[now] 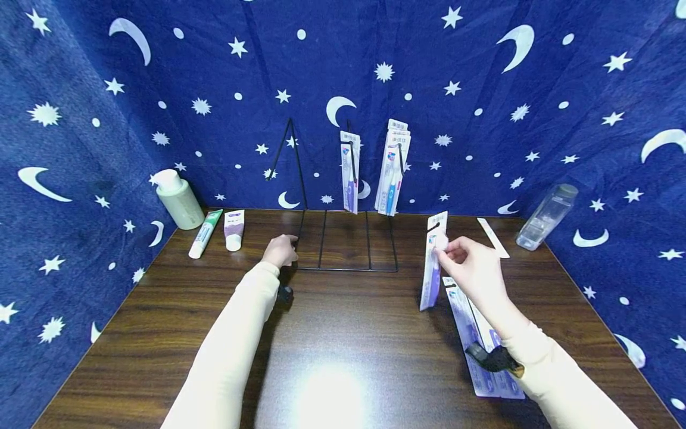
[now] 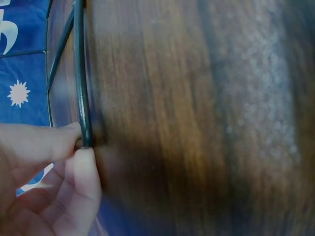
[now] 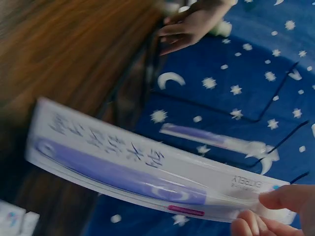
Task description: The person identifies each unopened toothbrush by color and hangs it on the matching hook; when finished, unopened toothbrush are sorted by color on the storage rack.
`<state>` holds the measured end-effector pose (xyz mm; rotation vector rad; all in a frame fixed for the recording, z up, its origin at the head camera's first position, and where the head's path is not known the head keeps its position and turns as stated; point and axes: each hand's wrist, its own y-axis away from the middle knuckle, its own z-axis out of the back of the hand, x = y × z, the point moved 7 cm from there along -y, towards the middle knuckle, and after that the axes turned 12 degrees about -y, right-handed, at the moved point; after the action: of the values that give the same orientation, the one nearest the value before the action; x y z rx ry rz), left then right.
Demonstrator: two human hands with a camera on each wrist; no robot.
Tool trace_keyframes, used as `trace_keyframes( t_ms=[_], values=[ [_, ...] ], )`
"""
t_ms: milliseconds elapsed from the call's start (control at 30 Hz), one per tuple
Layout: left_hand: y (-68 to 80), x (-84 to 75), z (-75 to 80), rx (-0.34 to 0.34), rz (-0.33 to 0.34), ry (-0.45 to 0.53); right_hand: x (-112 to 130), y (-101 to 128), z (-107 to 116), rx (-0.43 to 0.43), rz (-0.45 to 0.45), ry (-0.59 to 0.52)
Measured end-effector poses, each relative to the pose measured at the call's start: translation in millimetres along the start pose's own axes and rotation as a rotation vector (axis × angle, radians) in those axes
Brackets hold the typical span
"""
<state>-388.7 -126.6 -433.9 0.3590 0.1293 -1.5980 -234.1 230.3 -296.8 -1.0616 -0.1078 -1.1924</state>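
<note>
My right hand [image 1: 476, 263] pinches a packaged toothbrush [image 1: 429, 283] near its upper end, just right of a black wire display rack [image 1: 348, 270]. Its purple handle shows through the clear pack [image 3: 118, 167] in the right wrist view. At the rack's front left corner, my left hand [image 1: 281, 251] grips the base wire [image 2: 82, 93] between thumb and fingers. One purple toothbrush pack [image 1: 349, 193] hangs from the rack's middle hook. Several packs [image 1: 392, 190], the front one blue, hang on the right hook; the left hook is bare. More purple packs [image 1: 474, 351] lie beneath my right forearm.
On the left stand a pale green bottle [image 1: 182, 205], a green-and-white toothpaste tube [image 1: 206, 234] and a small purple-and-white tube [image 1: 234, 225]. A clear bottle [image 1: 546, 217] and a white strip [image 1: 492, 238] are at the back right. Blue star-patterned cloth [image 1: 429, 53] borders the table.
</note>
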Motion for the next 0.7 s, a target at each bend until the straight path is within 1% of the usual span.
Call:
trace_keyframes(
  t_ms=[133, 200, 300, 500, 700],
  values=[
    [-1.0, 0.0, -1.1, -0.003, -0.002, -0.009, 24.5, -5.4, -3.8, -0.072, 0.058, -0.071],
    [-1.7, 0.2, -2.0, -0.003, -0.003, -0.009, 35.3, -8.7, -9.5, -0.088, 0.080, -0.101],
    [-2.0, 2.4, -3.2, -0.004, -0.001, -0.005, 49.5, -15.3, -22.5, -0.085, 0.102, -0.149],
    [-2.3, 5.0, -3.4, -0.010, 0.003, 0.017, 72.8, -28.1, -46.8, -0.052, 0.137, -0.235],
    [-3.8, 3.8, -3.2, -0.003, 0.000, 0.029, 85.8, -42.5, -64.0, -0.049, 0.195, -0.241]
  ],
)
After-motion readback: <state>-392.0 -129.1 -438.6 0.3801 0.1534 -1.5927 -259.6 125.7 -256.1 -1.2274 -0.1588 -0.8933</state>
